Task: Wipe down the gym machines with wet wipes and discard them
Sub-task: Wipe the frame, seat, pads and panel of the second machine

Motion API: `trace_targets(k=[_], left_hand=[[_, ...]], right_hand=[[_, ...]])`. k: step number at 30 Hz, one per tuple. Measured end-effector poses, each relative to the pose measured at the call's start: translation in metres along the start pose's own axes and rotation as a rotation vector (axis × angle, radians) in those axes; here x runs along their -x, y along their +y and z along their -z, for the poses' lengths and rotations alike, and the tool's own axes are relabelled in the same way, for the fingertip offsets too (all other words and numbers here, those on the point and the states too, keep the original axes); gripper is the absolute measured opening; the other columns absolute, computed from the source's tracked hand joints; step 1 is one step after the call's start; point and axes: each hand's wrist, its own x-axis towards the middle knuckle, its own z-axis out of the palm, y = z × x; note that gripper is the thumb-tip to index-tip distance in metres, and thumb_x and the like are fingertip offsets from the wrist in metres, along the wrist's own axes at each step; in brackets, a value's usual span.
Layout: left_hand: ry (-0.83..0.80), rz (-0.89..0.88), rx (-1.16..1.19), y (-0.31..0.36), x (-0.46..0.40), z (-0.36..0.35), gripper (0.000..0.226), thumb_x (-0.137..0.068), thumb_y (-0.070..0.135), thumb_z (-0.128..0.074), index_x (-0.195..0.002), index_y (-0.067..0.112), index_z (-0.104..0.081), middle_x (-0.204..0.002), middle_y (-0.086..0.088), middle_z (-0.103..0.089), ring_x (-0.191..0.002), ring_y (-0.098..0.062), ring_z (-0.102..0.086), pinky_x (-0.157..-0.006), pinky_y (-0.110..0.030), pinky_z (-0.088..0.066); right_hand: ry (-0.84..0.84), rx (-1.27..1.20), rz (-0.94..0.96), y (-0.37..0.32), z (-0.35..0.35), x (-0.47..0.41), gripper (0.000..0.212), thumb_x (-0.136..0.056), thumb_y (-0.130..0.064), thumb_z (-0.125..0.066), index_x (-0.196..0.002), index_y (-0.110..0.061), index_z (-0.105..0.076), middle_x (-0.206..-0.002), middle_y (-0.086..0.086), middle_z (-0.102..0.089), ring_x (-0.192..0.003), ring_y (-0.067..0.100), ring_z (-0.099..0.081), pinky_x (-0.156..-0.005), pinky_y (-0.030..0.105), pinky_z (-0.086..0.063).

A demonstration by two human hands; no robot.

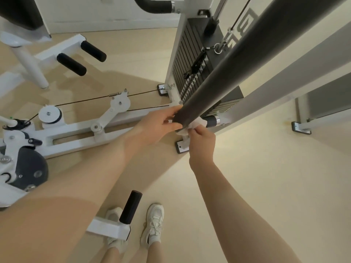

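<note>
Best way, I'd say: steady w/ left, wrap the wipe round the grip end, twist.

Right hand (201,141) pinches the white wet wipe (191,125), which sits just above its fingers, pressed under the dark foam bar grip (228,73). Left hand (161,123) curls round that grip's end. Weight stack (191,59) behind.

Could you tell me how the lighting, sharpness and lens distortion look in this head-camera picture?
Head view: soft, even light; a faint shadow crosses the floor. Wide-angle stretch swells the forearms and fans the padded bar outward. The left hand, right hand and wet wipe look slightly soft.
</note>
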Motion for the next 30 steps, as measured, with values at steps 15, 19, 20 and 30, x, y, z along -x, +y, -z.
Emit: trace_targets(k=[15, 19, 20, 30], left_hand=[[-0.045, -0.02, -0.244, 0.025, 0.062, 0.048, 0.041, -0.096, 0.016, -0.047, -0.135, 0.026, -0.046, -0.128, 0.013, -0.049, -0.124, -0.011, -0.045, -0.089, -0.013, -0.03], [-0.066, -0.023, -0.202, 0.027, 0.063, 0.048, 0.04, -0.097, 0.018, -0.046, -0.136, 0.026, -0.045, -0.127, -0.001, -0.056, -0.116, -0.016, -0.053, -0.085, -0.017, -0.036], [-0.078, -0.019, -0.187, 0.026, 0.064, 0.047, 0.039, -0.097, 0.017, -0.046, -0.136, 0.025, -0.045, -0.127, -0.002, -0.056, -0.114, -0.016, -0.053, -0.084, -0.017, -0.036], [-0.102, 0.008, -0.096, 0.015, 0.063, 0.043, 0.041, -0.097, 0.012, -0.047, -0.137, 0.017, -0.043, -0.119, -0.001, -0.052, -0.096, -0.007, -0.046, -0.063, -0.002, -0.032]], right_hand=[[0.469, 0.958, 1.614, -0.141, 0.064, 0.068, 0.036, -0.081, 0.0, -0.066, -0.116, 0.001, -0.055, -0.116, 0.012, -0.052, -0.088, 0.024, -0.041, -0.075, 0.033, -0.039], [0.417, 1.193, 1.48, -0.134, 0.046, 0.066, 0.026, -0.065, 0.005, -0.074, -0.09, 0.005, -0.067, -0.1, 0.016, -0.062, -0.08, 0.024, -0.04, -0.065, 0.035, -0.046], [0.345, 1.285, 1.456, -0.12, 0.043, 0.065, 0.025, -0.064, 0.005, -0.072, -0.089, 0.004, -0.068, -0.097, 0.016, -0.065, -0.078, 0.025, -0.046, -0.063, 0.034, -0.047], [0.297, 1.287, 1.457, -0.136, 0.059, 0.07, 0.019, -0.076, 0.001, -0.064, -0.093, -0.001, -0.071, -0.098, 0.012, -0.071, -0.063, 0.023, -0.058, -0.053, 0.027, -0.045]])
